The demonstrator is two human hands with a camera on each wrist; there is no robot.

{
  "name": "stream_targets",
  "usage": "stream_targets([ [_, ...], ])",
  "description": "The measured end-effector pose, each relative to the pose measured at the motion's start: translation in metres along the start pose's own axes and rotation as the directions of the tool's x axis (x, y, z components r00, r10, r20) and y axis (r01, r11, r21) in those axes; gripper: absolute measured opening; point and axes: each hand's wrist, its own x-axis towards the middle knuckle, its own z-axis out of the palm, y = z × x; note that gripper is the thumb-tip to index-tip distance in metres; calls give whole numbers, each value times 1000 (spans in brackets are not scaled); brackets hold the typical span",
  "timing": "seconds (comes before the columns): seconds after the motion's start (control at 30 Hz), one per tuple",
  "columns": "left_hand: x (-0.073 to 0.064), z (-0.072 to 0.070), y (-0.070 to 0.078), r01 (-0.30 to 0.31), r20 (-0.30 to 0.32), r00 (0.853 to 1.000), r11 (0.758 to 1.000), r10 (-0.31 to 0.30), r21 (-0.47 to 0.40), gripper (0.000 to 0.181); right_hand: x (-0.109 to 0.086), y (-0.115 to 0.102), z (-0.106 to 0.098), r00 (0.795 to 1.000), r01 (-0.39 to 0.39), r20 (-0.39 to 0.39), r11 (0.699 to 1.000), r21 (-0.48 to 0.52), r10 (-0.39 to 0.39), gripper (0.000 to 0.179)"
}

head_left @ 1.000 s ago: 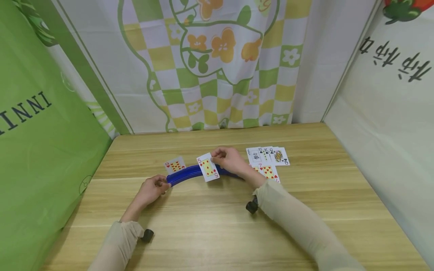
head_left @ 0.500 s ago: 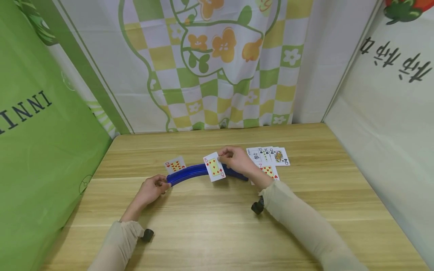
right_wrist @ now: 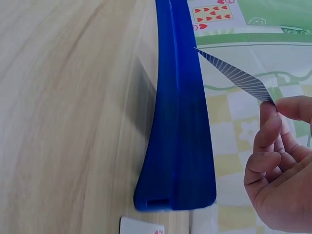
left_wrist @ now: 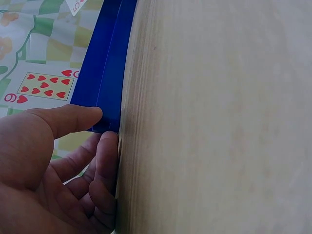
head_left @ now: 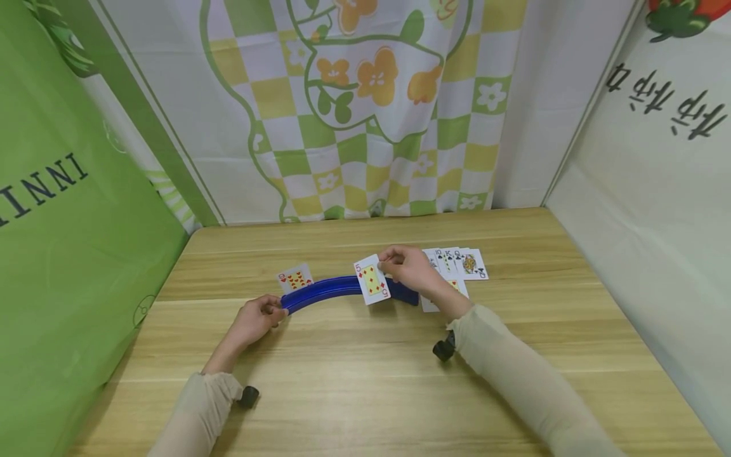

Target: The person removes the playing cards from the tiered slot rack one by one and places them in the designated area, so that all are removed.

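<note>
A curved blue card holder [head_left: 322, 293] lies across the wooden table. My left hand [head_left: 254, 320] grips its left end, with the thumb [left_wrist: 80, 119] on top and the fingers curled by the end in the left wrist view. Behind that end a nine of hearts [head_left: 295, 278] stands up from the holder. My right hand [head_left: 412, 270] pinches a five of diamonds [head_left: 371, 279] by its upper right corner, over the right half of the holder. From the right wrist, the card's striped back [right_wrist: 239, 78] appears nearly edge-on, tilted over the holder's far side.
Overlapping face-up cards [head_left: 471, 263], among them a ten, a king and a queen, lie at the back right of the table [head_left: 354, 393]. A heart card [head_left: 429, 304] below them is partly behind my right forearm. A patterned curtain [head_left: 365, 165] hangs behind the table.
My right hand has moved rightward along the holder with the five of diamonds, and its forearm now covers more of the heart card. My left hand has stayed put on the holder's end.
</note>
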Motion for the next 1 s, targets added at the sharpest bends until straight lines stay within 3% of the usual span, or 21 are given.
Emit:
stream_targets([
  [0.3, 0, 0, 2, -2, -4, 1000, 1000, 2, -3, 35, -7, 2, -14, 999, -49, -18, 999, -16, 48, 22],
  [1.0, 0, 1, 0, -17, -8, 1000, 1000, 17, 12, 33, -20, 17, -44, 996, -64, -61, 995, -81, 59, 26],
])
